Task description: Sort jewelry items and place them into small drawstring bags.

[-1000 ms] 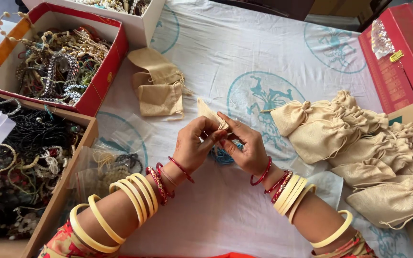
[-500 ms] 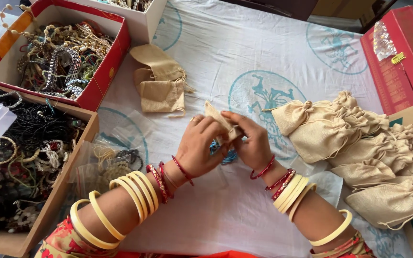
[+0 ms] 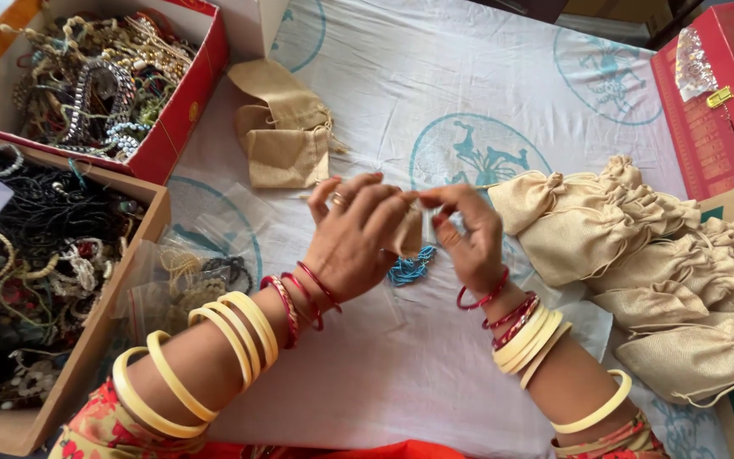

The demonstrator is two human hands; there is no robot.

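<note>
1. Beige cloth made up the small pouch (image 3: 407,231) that both hands held above the white printed sheet (image 3: 435,102), at the middle of the view.
2. The left hand (image 3: 354,238) curled over the pouch's left side, fingers bent and closed on the fabric.
3. The right hand (image 3: 469,234) pinched the pouch's top edge between thumb and fingertips, touching the left hand's fingers.
4. A turquoise bead string (image 3: 409,268) lay on the sheet just below the pouch, partly hidden by the hands.
5. To the right sat a heap of filled pouches (image 3: 639,246), tied shut, well apart from the hands.
6. Flat empty pouches (image 3: 282,127) lay beyond the left hand.
7. A red box (image 3: 87,76) and a brown box (image 3: 36,280) at the left edge held tangled jewellery.
8. Clear plastic bags (image 3: 176,280) rested beside the brown box, near the left forearm.
9. Cream and red bangles (image 3: 239,327) ringed both wrists.
</note>
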